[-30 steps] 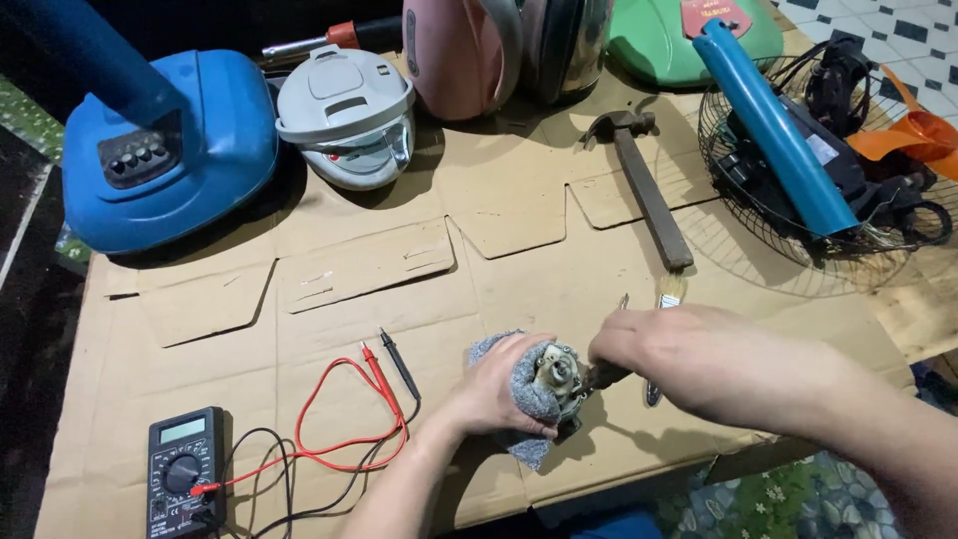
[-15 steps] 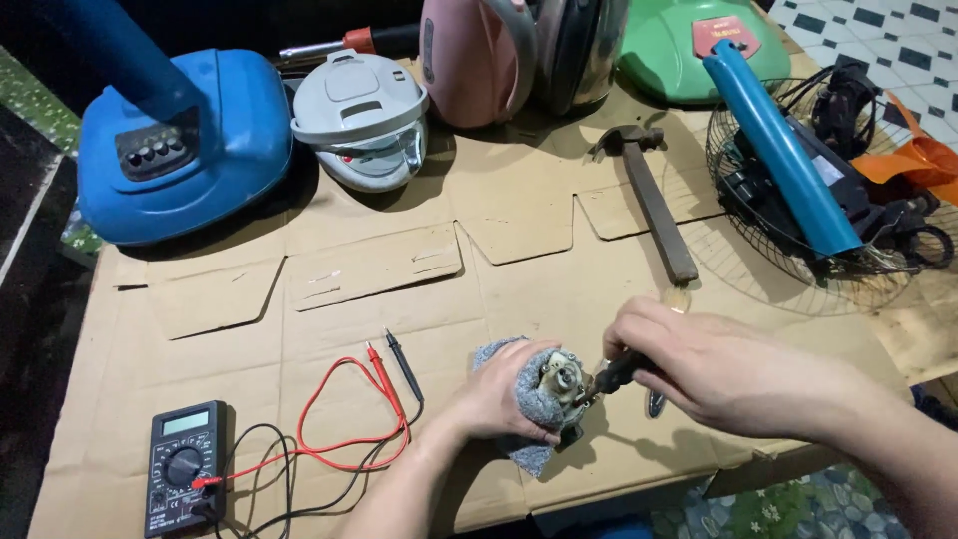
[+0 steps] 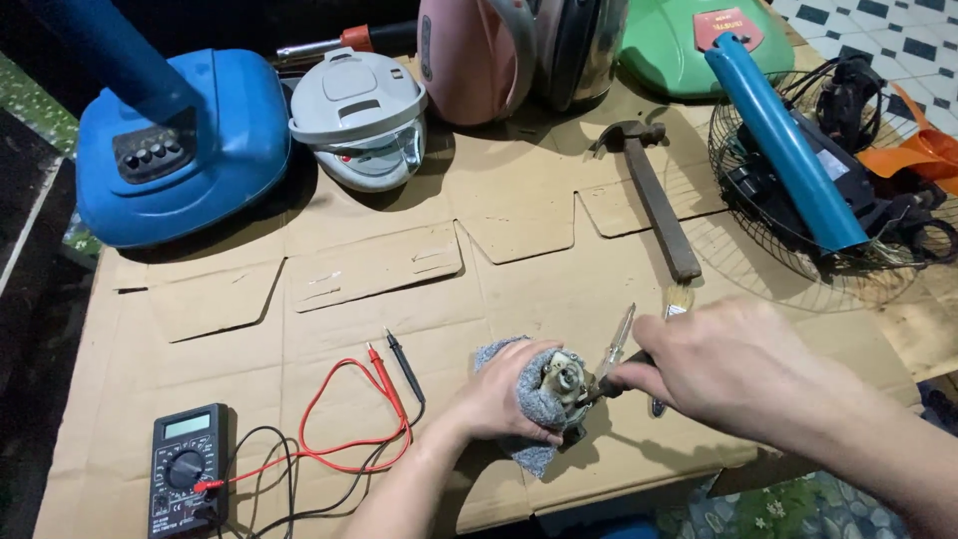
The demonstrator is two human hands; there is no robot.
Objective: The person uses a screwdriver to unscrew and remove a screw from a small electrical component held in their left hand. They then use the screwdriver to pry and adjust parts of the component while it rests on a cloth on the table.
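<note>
My left hand [image 3: 496, 402] grips a small metal motor [image 3: 562, 377] wrapped in a grey cloth [image 3: 539, 399], low in the middle of the cardboard sheet. My right hand [image 3: 733, 367] comes in from the right and holds a thin dark-handled tool [image 3: 602, 387] with its tip against the motor. A clear-handled screwdriver [image 3: 618, 339] lies just behind the motor. A small brush [image 3: 675, 304] lies partly under my right hand.
A multimeter [image 3: 186, 477] with red and black probe leads [image 3: 384, 384] lies at the lower left. A hammer [image 3: 654, 192] lies behind. Farther back stand a blue fan base [image 3: 190, 140], a white appliance [image 3: 359, 115], a pink kettle [image 3: 474, 55], a green cover [image 3: 689, 45] and a fan guard [image 3: 798, 230].
My right hand has shifted slightly along the motor with the tool. My left hand keeps its hold on the wrapped motor. The view has shifted a little.
</note>
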